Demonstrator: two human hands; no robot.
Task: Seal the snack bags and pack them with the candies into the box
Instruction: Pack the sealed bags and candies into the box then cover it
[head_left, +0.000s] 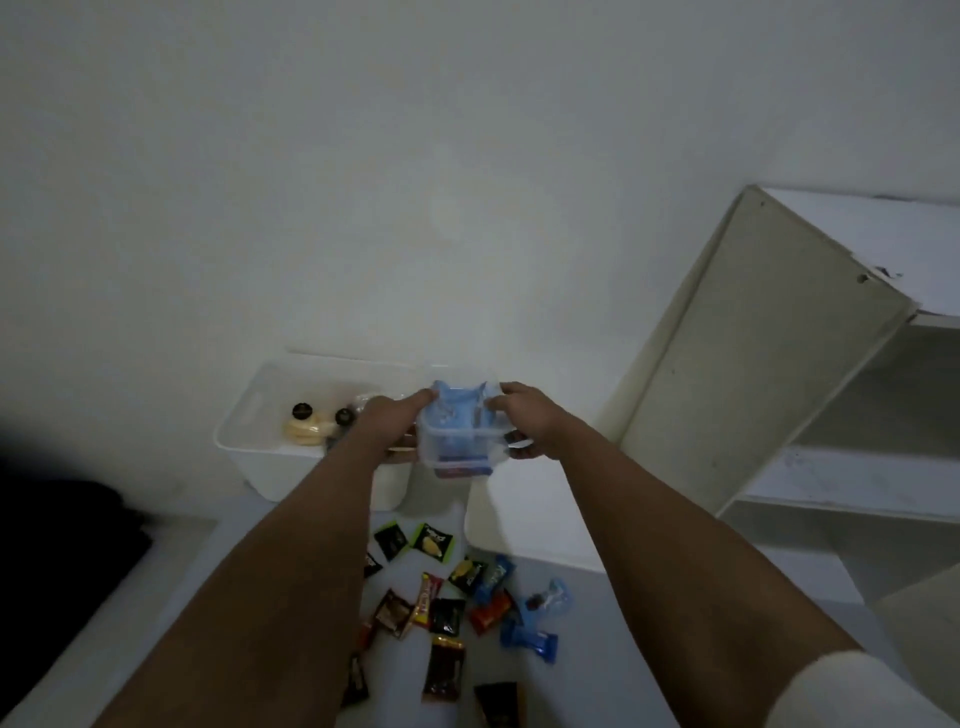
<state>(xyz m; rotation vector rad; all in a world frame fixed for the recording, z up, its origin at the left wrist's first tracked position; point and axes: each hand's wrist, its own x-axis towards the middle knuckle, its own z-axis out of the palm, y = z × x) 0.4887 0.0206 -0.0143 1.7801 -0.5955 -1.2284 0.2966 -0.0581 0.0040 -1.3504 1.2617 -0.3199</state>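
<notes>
1. White wall (363, 182) fills most of the view in dim light, with a pale table (613, 613) below and a white shelving unit (831, 415) leaning in at the right.
2. Far left, a white bin (244, 441) stands against the wall; inside it sit yellowish pieces with dark round caps (306, 423), too blurred to name.
3. Now the left hand (387, 421): its grip is curled round the left side of a small clear plastic box (457, 431) with bluish contents, held up over the bin's right end.
4. The right hand (522, 418) grips the box's other side, fingers wrapped at the rim.
5. My read: the box is being brought into play for packing. Keep it level, both grips even, and set it down flat near the sweets with its opening facing up.
6. Wrapped candies (447, 597) lie scattered on the table between the forearms, well below the box: black, green, orange, brown and blue wrappers.
7. Writing? There is print on the green wrapper (434, 543) and the brown ones, but nothing is legible at this blur. No snack bags that I can pick out.
</notes>
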